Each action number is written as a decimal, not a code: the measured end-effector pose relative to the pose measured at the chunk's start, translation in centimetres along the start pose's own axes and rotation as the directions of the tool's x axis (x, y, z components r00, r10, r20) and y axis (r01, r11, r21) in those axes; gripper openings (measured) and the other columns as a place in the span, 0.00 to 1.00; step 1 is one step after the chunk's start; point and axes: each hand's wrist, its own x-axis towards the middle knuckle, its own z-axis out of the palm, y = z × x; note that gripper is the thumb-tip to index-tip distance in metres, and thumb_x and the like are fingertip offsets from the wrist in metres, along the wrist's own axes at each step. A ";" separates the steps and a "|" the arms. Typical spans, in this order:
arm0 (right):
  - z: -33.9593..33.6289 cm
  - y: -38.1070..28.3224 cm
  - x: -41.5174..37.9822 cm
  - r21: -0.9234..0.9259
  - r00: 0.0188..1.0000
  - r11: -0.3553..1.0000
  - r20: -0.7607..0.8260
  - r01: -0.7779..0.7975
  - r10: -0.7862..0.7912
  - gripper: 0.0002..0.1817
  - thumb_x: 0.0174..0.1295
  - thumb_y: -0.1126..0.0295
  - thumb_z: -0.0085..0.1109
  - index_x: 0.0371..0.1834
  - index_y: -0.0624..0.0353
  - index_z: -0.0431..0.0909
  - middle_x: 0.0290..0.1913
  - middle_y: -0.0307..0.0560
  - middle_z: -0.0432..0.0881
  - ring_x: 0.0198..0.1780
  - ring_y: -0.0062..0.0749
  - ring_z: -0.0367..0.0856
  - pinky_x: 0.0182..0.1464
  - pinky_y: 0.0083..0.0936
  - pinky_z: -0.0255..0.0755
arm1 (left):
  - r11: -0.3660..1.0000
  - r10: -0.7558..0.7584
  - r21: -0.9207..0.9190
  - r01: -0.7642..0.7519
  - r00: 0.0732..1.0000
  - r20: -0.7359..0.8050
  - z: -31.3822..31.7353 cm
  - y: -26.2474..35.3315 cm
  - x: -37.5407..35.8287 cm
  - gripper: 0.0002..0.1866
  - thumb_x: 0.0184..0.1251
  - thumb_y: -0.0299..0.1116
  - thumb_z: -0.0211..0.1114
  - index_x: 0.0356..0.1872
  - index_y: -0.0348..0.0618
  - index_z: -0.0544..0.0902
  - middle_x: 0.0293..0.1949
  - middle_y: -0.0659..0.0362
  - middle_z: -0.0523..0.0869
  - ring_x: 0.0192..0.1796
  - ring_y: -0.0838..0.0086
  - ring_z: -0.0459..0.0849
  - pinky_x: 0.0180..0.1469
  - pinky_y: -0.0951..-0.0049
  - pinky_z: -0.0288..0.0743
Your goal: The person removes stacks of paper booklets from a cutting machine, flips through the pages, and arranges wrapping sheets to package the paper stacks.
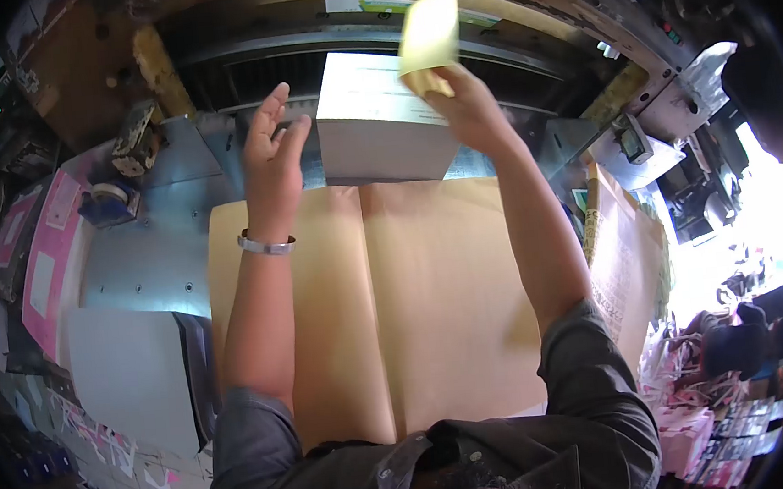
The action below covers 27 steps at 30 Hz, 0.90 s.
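Note:
In the head view my right hand [469, 114] is raised at the back, its fingers wrapped round the lower end of a pale yellow block [430, 35], which is smeared by motion. Just below and left of it stands a thick stack of printed white paper [383, 135] with squared edges. To the left of the stack hovers my left hand [273, 166], open, with its thumb and fingers apart and nothing in them. A large creased sheet of brown paper [440, 277] spreads beneath my forearms, its far edge at the foot of the stack.
Behind the stack runs a dark machine slot under a metal beam [284, 41]. A tape roll [107, 198] sits on the metal table [136, 265] at the left, near a pile of white sheets [130, 375]. Wrapped brown paper [627, 263] lies at the right; paper scraps litter the floor.

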 end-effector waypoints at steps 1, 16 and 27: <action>0.6 -1.3 0.4 -0.155 0.996 0.985 0.056 0.079 -0.071 0.28 0.68 0.71 0.57 0.73 0.60 0.74 0.70 0.55 0.80 0.66 0.56 0.81 0.67 0.35 0.73 | 1.000 -0.008 0.016 0.008 1.000 -0.003 0.2 0.9 0.5 0.29 0.76 0.38 0.67 0.74 0.41 0.75 0.76 0.50 0.75 0.80 0.57 0.68 0.79 0.59 0.61; -0.5 4.9 0.1 0.202 0.928 0.977 -0.346 -0.072 0.140 0.40 0.64 0.57 0.71 0.78 0.60 0.70 0.78 0.62 0.71 0.83 0.53 0.61 0.81 0.49 0.55 | 0.783 -0.620 0.168 0.598 0.769 0.153 1.4 -6.4 9.0 0.42 0.60 0.52 0.72 0.74 0.42 0.74 0.58 0.50 0.83 0.54 0.67 0.82 0.55 0.61 0.73; 0.4 8.0 -3.0 0.423 0.630 0.489 0.315 -0.763 0.710 0.50 0.61 0.14 0.39 0.44 0.54 0.85 0.33 0.42 0.82 0.42 0.31 0.72 0.49 0.35 0.61 | 0.616 -0.761 0.130 0.777 0.544 0.353 1.1 -6.7 7.2 0.50 0.53 0.74 0.63 0.67 0.42 0.78 0.52 0.50 0.84 0.51 0.63 0.80 0.61 0.58 0.71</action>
